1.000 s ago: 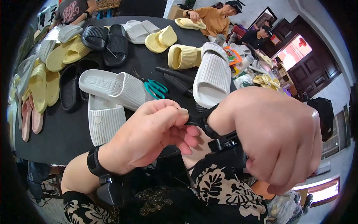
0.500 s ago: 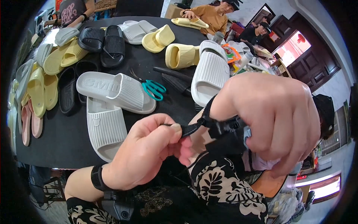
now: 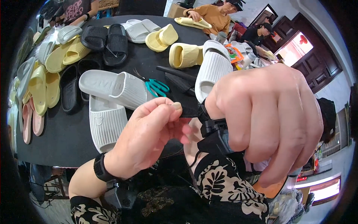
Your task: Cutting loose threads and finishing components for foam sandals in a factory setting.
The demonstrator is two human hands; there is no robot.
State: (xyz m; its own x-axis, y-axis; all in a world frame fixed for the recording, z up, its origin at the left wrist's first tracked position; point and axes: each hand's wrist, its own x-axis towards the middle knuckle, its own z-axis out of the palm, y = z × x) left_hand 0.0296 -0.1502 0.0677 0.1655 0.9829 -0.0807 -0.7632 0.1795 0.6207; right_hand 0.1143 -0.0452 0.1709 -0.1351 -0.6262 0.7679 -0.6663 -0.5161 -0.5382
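My left hand (image 3: 140, 136) pinches a black strap (image 3: 191, 112) between thumb and forefinger, its other fingers loosely bent. The strap runs to my right wrist, where a black box-shaped device (image 3: 216, 139) is fastened. Large and close on the right, my right hand (image 3: 276, 108) hangs from a bent wrist with its back toward me. Its fingers droop loosely and part toward the tips; the palm is hidden. Beyond my left hand, a white slide sandal (image 3: 106, 87) lies across another white slide sandal (image 3: 108, 125). Teal-handled scissors (image 3: 158, 88) lie beside them.
On the black table (image 3: 56, 147), yellow slides (image 3: 184, 56), black slides (image 3: 115, 44) and pink slides (image 3: 27, 121) lie around. Another white slide (image 3: 214, 67) stands beyond my right hand. A person in orange (image 3: 214, 16) holds a yellow slide across the table; others sit further off.
My left hand has moved slightly up, still pinching the strap. The device on my right wrist has shifted left and turned. The whole view has shifted slightly.
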